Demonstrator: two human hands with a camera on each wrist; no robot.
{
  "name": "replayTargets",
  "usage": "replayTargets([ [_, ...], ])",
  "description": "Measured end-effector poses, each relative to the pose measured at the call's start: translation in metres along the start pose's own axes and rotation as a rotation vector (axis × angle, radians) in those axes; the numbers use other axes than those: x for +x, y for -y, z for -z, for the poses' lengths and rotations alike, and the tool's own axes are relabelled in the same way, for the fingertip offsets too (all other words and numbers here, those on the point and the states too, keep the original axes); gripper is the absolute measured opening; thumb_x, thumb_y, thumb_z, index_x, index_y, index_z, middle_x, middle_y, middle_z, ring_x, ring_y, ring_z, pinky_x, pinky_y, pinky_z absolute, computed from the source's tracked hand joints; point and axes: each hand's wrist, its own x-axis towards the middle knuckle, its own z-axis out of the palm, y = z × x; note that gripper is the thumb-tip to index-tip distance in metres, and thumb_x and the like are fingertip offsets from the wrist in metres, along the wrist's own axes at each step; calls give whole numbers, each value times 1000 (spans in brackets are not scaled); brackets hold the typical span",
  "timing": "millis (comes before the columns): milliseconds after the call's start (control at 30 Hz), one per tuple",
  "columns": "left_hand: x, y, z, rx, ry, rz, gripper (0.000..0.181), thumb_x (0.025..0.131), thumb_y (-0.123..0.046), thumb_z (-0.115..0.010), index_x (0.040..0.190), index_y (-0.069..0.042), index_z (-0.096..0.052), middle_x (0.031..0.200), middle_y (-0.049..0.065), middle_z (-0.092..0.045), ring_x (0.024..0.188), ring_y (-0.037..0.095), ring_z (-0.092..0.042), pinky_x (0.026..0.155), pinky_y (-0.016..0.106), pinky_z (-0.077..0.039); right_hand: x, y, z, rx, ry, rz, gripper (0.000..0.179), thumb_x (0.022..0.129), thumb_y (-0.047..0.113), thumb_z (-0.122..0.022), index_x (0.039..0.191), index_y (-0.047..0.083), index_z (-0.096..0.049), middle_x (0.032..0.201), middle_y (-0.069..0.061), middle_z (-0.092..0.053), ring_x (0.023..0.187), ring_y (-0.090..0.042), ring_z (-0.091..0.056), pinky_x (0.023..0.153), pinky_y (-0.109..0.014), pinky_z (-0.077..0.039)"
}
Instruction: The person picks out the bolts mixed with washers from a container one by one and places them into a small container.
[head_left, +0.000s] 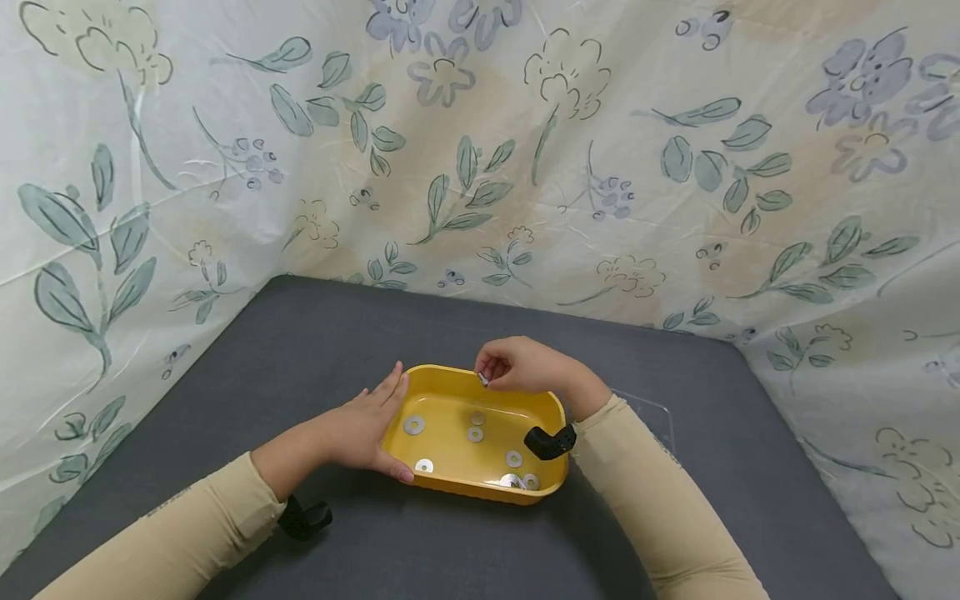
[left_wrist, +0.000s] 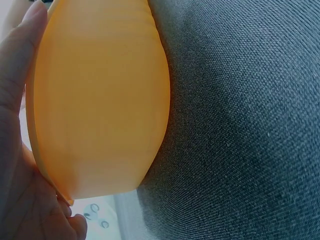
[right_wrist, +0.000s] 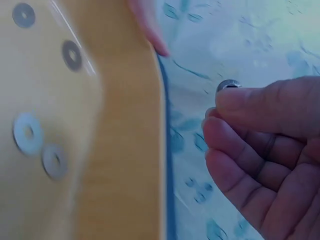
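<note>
A yellow plastic tray stands on the dark tabletop with several flat metal washers scattered over its floor. My left hand rests against its left end, fingers fairly straight along the rim and thumb at the near corner. The left wrist view shows the tray's outer wall beside that hand. Above the far rim, my right hand pinches a small metal washer between thumb and fingertip. Part of that washer is hidden by the thumb.
A clear, thin-edged object lies on the grey tabletop, partly hidden by the right forearm. Floral cloth hangs behind the table and at both sides. Black wrist mounts sit on both wrists, the right one over the tray.
</note>
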Motion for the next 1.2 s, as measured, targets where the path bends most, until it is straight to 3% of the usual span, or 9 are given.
replayTargets([
  [233, 0, -1, 1, -2, 0, -2, 133, 57, -82, -55, 146, -1, 1, 151, 15, 15, 139, 29, -5, 105, 56, -17, -35, -18, 20, 64, -119, -85, 15, 83, 7, -66, 96, 13, -61, 86, -1, -59, 77, -19, -55, 70, -29, -50],
  [467, 0, -1, 1, 1, -3, 4, 133, 57, -82, -56, 146, -1, 1, 151, 15, 15, 139, 29, -4, 105, 56, -17, -71, -35, 36, 107, -205, -134, 17, 83, 8, -66, 98, 12, -58, 87, -6, -56, 78, -23, -53, 70, -32, -49],
  [867, 0, -3, 0, 3, 4, 21, 133, 56, -82, -56, 146, -2, 1, 151, 14, 14, 139, 29, -6, 105, 55, -17, -113, -67, 42, 100, -228, -199, 18, 83, 7, -66, 99, 10, -58, 89, -7, -57, 82, -23, -55, 72, -30, -50],
  [1200, 0, -2, -1, 5, 5, 21, 134, 56, -82, -55, 146, -2, 2, 151, 13, 15, 139, 28, -5, 106, 55, -17, -139, -85, 36, 56, -172, -291, 17, 82, 6, -67, 97, 8, -58, 85, -5, -56, 77, -20, -54, 68, -30, -48],
])
